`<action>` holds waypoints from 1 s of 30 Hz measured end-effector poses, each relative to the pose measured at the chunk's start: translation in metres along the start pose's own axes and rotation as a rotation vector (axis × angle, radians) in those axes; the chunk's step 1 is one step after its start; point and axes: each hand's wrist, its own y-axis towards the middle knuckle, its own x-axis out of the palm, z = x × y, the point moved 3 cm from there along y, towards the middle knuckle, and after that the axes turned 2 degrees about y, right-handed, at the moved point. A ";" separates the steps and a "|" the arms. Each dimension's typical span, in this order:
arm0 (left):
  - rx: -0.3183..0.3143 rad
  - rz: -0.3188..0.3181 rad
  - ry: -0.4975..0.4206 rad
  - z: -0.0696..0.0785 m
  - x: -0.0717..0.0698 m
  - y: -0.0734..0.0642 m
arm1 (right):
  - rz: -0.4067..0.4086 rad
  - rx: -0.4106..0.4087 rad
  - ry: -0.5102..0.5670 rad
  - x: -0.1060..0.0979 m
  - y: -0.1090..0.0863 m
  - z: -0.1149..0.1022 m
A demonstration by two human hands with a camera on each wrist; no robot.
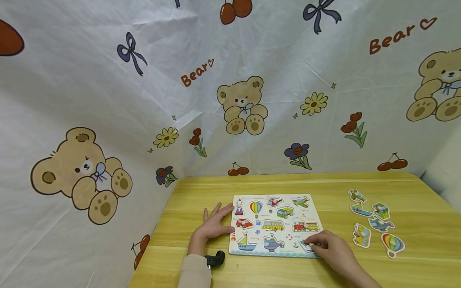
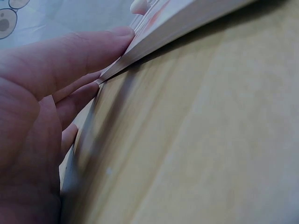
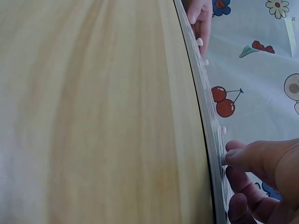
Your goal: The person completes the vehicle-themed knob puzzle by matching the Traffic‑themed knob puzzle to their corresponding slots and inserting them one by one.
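A white peg puzzle board (image 1: 265,202) with pictures of vehicles lies on the wooden table. My left hand (image 1: 212,225) is spread at its left side, fingertips on the edge; in the left wrist view the thumb (image 2: 70,58) touches the board's side (image 2: 154,51). At the lower right corner, my right hand (image 1: 333,250) pinches the small knob of a ship puzzle piece (image 1: 305,245), which lies over its spot on the board. Thumb and forefinger meet at the knob in the right wrist view, where the right hand (image 3: 261,172) partly covers the piece.
Right of the board lie several loose pieces, among them a balloon (image 1: 392,243), a yellow bus (image 1: 361,235), a green plane (image 1: 356,195) and a green truck (image 1: 381,210). A bear-patterned cloth (image 1: 273,152) hangs behind the table (image 1: 201,192) and along its left side.
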 end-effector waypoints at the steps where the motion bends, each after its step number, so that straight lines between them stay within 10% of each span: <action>1: 0.002 0.000 0.000 0.000 0.000 0.000 | 0.000 0.000 -0.003 0.000 0.000 0.000; 30: 0.016 0.006 -0.008 -0.001 0.000 0.000 | 0.000 -0.003 -0.042 0.001 0.001 0.001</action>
